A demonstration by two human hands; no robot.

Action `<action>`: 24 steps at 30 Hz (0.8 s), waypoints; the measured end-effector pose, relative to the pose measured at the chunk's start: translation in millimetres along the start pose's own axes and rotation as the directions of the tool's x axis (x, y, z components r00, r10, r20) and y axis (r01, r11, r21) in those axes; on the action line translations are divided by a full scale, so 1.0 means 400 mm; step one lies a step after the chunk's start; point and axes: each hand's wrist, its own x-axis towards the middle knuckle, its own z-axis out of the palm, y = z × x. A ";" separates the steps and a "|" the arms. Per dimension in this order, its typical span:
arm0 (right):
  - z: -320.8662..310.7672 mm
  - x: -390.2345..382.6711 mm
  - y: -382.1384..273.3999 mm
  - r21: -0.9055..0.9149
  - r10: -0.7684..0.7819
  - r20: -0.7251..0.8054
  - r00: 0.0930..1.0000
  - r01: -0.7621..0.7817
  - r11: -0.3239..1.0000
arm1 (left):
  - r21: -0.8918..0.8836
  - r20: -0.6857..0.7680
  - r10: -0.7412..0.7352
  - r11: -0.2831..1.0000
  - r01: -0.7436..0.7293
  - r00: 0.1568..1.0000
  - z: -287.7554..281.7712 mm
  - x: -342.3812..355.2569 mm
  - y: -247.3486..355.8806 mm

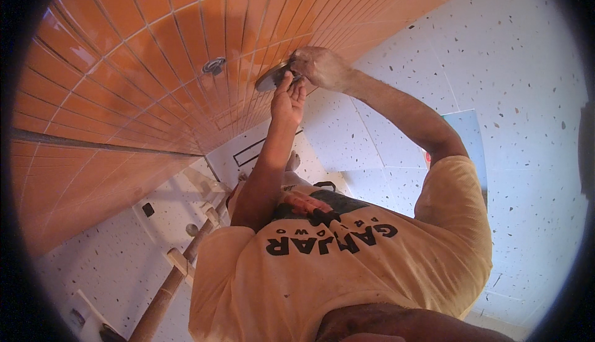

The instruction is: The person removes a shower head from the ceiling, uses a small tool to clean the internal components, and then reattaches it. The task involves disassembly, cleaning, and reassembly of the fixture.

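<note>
A round, shiny metal plate (271,78) is against the orange tiled wall (186,38); a small part projects from its front, mostly hidden by my fingers. My right hand (317,67) is curled closed around this part at the plate's right side. From below, my left hand (289,101) reaches up, its thumb and bent fingertips pinching at the same part. To the left of the plate, a round metal fitting (214,65) is set in the tiles.
On the right is a pale speckled wall (409,69), with a blue panel (466,132) beside my right elbow. A bamboo ladder (162,298) leans at the lower left. Below my hands, a rectangular floor drain (250,152) lies along the wall's foot.
</note>
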 end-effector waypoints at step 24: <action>-0.081 0.014 -0.003 0.487 0.262 0.365 0.893 -0.423 0.764 | 0.003 -0.004 -0.020 1.000 0.020 1.000 0.005 0.005 0.008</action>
